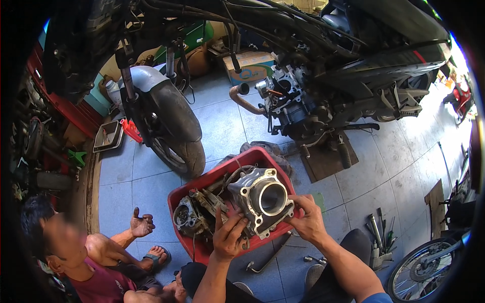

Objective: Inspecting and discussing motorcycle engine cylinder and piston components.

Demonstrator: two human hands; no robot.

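Between my two hands is a silver engine cylinder block [246, 191], its round bore facing up toward me. My left hand [228, 236] grips its lower left side, fingers against the metal. At the right edge my right hand [307, 220] closes on the block's corner, thumb and fingers pinching it. The block is held over a red plastic basin [178, 233]. Inside the basin, to the left, lie greasy metal engine parts, among them a round-mouthed casting [186, 214]. Part of the basin's contents is hidden under the block and my hands.
A motorcycle with its engine [290, 96] opened stands beyond the basin, front wheel [174, 146] at left. A seated person [96, 272] is close on my left, one hand [143, 223] raised. An L-shaped wrench [268, 256] and a tool holder [379, 247] are at right.
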